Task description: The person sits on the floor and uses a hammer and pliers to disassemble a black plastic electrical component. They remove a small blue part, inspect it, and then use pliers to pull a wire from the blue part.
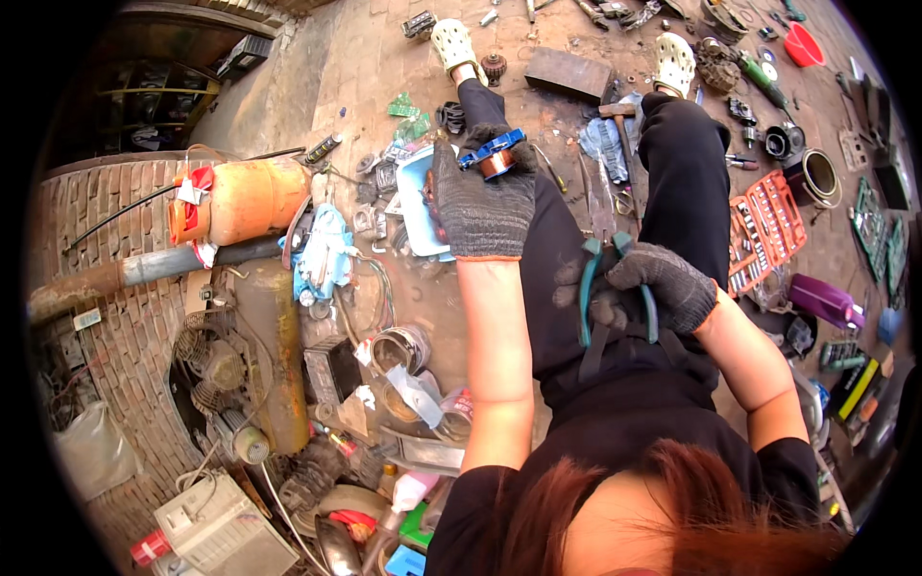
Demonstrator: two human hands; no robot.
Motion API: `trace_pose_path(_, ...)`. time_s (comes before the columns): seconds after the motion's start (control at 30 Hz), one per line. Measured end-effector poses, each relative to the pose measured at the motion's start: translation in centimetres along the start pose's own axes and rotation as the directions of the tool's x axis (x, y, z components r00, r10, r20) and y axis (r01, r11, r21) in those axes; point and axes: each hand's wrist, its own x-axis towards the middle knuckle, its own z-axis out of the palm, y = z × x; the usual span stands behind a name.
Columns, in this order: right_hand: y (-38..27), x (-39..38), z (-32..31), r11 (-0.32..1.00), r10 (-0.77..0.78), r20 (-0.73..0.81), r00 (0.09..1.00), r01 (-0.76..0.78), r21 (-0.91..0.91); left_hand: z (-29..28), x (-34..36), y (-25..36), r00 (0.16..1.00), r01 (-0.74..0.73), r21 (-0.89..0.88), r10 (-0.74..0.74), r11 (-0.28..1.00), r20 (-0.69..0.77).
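My left hand [485,211], in a dark grey knit glove, is stretched forward over my left thigh. It holds a small copper-wound coil [497,165] with a blue frame [493,147]; part of the grip is hidden by the coil. Close to my lap, my right hand [672,283], gloved the same way, is closed on pliers with teal handles [589,293]. The handles are spread apart, and the jaws point forward, away from me. Just left of my left hand, a light blue tub [415,206] is partly hidden by the glove and contains dark reddish pieces.
A hammer [626,144] lies between my legs near a dark metal block [569,74]. Right of my leg is an orange socket set case [768,230], with a purple bottle [824,300] nearby. An orange gas cylinder [259,200] and an open can [401,350] are at left.
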Motion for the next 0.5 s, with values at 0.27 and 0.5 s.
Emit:
trace_pose_path(0.27, -0.3, -0.4, 0.6, 0.815, -0.166, -0.199, 0.966, 0.021, -0.579, 1.9, -1.9, -0.2, 0.99, -0.125, 0.408, 0.143, 0.904, -0.014)
trace_pose_path(0.5, -0.8, -0.9, -1.1, 0.101, -0.444, -0.021, 0.896, 0.027, -0.995, 2.8, -3.0, 0.3, 0.979, -0.201, 0.747, 0.157, 0.633, 0.131)
